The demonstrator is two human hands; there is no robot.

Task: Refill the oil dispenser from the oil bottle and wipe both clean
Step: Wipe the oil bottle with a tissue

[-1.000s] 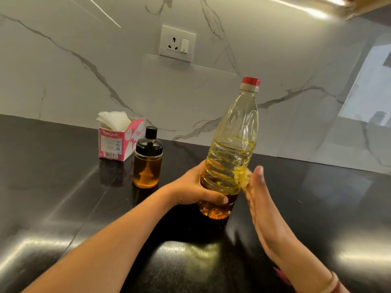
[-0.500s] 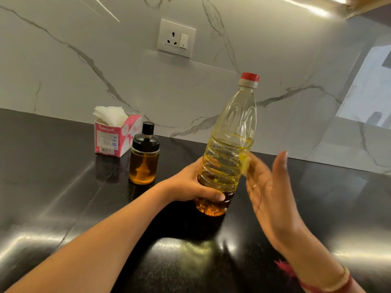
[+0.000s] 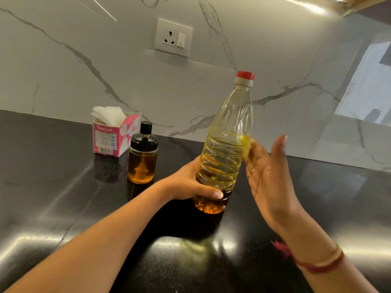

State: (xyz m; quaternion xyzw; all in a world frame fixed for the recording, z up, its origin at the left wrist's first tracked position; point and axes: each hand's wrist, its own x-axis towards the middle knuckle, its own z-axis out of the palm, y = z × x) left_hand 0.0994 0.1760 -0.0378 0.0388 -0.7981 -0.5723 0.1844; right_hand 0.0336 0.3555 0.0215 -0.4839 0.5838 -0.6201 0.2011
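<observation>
A clear plastic oil bottle with a red cap, about half full of yellow oil, stands slightly tilted on the black counter. My left hand grips its lower part, thumb across the front. My right hand is held up just right of the bottle, palm facing it, fingers mostly straight, fingertips at the bottle's side. Something pale may sit at those fingertips; I cannot tell what. The glass oil dispenser with a black lid and amber oil stands to the left, untouched.
A pink tissue box with white tissues sticking out stands behind the dispenser near the marble wall. A wall socket is above. The glossy black counter stretches left and right.
My right hand has risen from beside the bottle's base and turned its palm more open toward the bottle. The left hand keeps its grip; the bottle has barely moved.
</observation>
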